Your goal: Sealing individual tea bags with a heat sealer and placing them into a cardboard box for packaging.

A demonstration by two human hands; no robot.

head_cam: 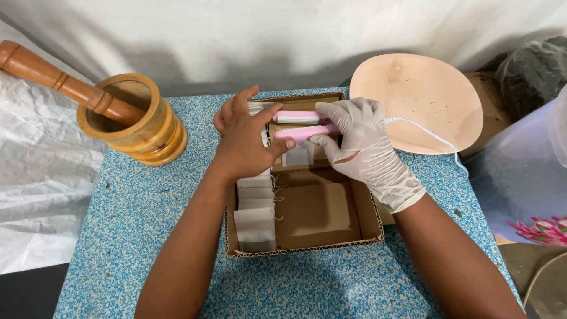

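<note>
The gloved right hand (361,147) is gripping the pink sealer (301,124). The bare left hand (245,139) is pinching a small paper bag (297,155) just under its thumb; keeping the bag flat helps.

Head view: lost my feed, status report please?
Left hand bare, pinching bag. Right hand gloved, gripping pink sealer. Box beneath. Nothing blocking.

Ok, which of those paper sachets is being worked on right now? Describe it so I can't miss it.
Start at the shallow cardboard box on the blue speckled table. At its far end both hands meet on a pink clamp tool. The sachet hangs from that tool's jaws, alone, while the other sachets lie overlapped in a row along the box's left side.
</note>
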